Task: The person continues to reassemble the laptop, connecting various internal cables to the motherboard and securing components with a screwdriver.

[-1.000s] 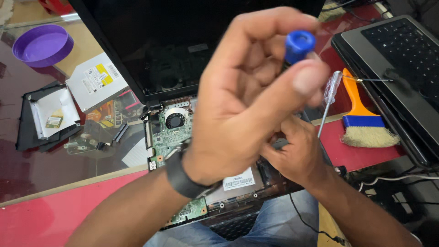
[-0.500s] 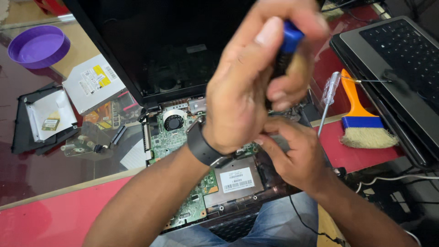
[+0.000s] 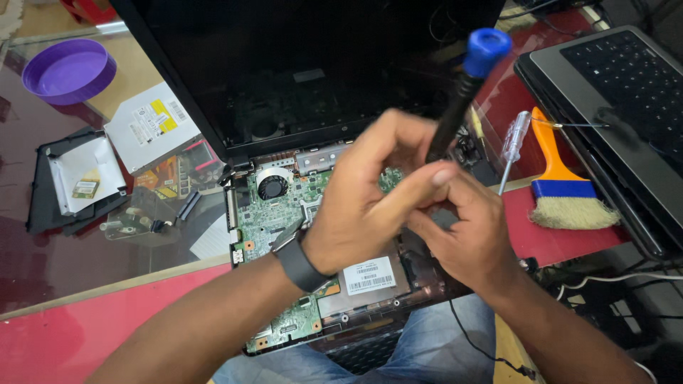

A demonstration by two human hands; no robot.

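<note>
Fingers [image 3: 420, 181] of both hands close around screwdriver [image 3: 459, 99], blue cap above them.

A single head-worn camera looks steeply down from close above onto an opened laptop [image 3: 306, 213] at the centre of the frame, the worktop [image 3: 85, 249] filling the left side, a second laptop [image 3: 626, 92] at upper right, the wearer's knees at the bottom edge.

You are sitting at an electronics repair bench. An opened laptop [image 3: 313, 213] is lying with its green circuit board bared, and a removed optical drive [image 3: 151, 126], a spare screwdriver [image 3: 512, 148], a dusting brush [image 3: 565, 188] and a second laptop [image 3: 619, 107] are crowding around it.
</note>
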